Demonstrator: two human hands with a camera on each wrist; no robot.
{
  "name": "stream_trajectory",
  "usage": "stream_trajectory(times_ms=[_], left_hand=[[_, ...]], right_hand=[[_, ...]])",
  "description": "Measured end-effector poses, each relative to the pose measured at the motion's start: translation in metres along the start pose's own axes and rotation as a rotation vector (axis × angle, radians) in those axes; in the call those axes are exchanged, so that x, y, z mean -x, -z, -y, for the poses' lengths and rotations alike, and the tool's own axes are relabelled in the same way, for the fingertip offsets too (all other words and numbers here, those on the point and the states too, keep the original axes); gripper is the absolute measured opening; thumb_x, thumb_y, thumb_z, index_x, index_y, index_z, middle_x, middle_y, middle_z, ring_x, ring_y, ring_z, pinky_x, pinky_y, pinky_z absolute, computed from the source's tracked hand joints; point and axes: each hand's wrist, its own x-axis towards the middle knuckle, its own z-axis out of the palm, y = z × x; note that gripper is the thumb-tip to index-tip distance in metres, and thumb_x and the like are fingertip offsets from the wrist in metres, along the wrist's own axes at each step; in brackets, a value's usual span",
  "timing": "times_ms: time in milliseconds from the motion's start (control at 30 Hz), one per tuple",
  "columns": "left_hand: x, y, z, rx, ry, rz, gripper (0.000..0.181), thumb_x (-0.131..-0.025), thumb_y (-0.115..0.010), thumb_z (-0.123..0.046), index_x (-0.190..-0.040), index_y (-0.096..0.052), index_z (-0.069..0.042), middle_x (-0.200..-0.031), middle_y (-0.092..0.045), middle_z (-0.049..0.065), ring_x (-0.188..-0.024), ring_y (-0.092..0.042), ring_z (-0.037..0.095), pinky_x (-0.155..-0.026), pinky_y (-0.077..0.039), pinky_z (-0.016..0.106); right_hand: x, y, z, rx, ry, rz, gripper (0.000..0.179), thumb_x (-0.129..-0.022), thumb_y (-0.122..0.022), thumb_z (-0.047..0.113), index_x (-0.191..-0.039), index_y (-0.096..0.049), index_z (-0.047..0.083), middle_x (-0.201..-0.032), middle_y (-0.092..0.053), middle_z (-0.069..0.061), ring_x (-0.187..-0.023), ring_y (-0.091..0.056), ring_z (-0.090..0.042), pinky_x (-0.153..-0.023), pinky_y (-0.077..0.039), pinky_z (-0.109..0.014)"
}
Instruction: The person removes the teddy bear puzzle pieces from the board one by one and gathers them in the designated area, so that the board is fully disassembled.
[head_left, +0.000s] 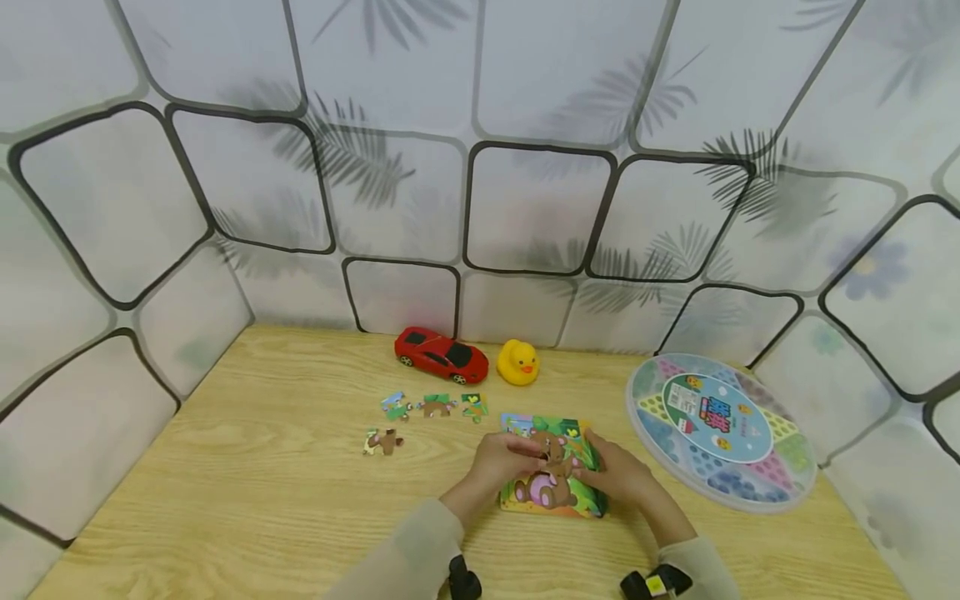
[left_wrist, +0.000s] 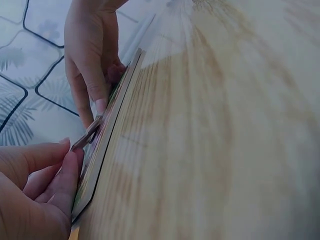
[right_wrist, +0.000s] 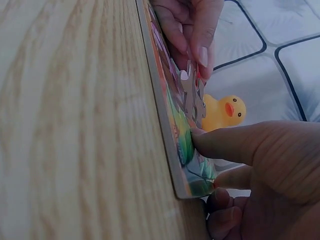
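A bright jigsaw puzzle board (head_left: 587, 500) with a brown bear picture lies flat on the wooden table in front of the person. Over its middle, the left hand (head_left: 491, 463) pinches a thin puzzle piece (right_wrist: 191, 95) between thumb and fingers; the piece stands tilted against the board's face. The right hand (head_left: 626, 477) holds the board's right side, thumb on the picture and fingers curled at the edge, as the right wrist view shows. In the left wrist view the piece's far end is close to the right thumb; whether they touch is unclear.
Loose puzzle pieces (head_left: 437, 406) lie left of the board, with another piece (head_left: 383, 442) nearer the person. Behind them stand a red toy car (head_left: 442, 356) and a yellow rubber duck (head_left: 518, 362). At right lies a round board-game case (head_left: 720, 429). Patterned walls enclose the table (head_left: 247, 467).
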Motion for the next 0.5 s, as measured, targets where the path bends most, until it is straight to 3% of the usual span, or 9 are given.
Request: stream_trajectory(times_ms=[333, 500], left_hand=[[-0.0035, -0.0037, -0.0049, -0.055, -0.01, -0.008, 0.016, -0.074, -0.073, 0.01, -0.089, -0.073, 0.005, -0.079, -0.071, 0.012, -0.06, -0.061, 0.008, -0.054, -0.055, 0.02], [0.0004, -0.0034, -0.004, -0.073, -0.02, -0.012, 0.015, -0.074, -0.071, 0.012, -0.088, -0.073, 0.006, -0.079, -0.071, 0.013, -0.057, -0.06, 0.007, -0.051, -0.053, 0.019]], right_hand=[[-0.0001, 0.0024, -0.0002, -0.028, -0.055, -0.027, 0.079, -0.087, -0.068, 0.037, -0.14, -0.033, -0.01, -0.136, -0.041, -0.034, -0.123, -0.04, -0.05, -0.099, -0.036, -0.061], [0.0004, -0.0021, 0.0, -0.004, -0.078, -0.071, 0.069, -0.089, -0.063, 0.041, -0.137, -0.041, -0.004, -0.125, -0.053, -0.031, -0.112, -0.05, -0.049, -0.091, -0.042, -0.062]])
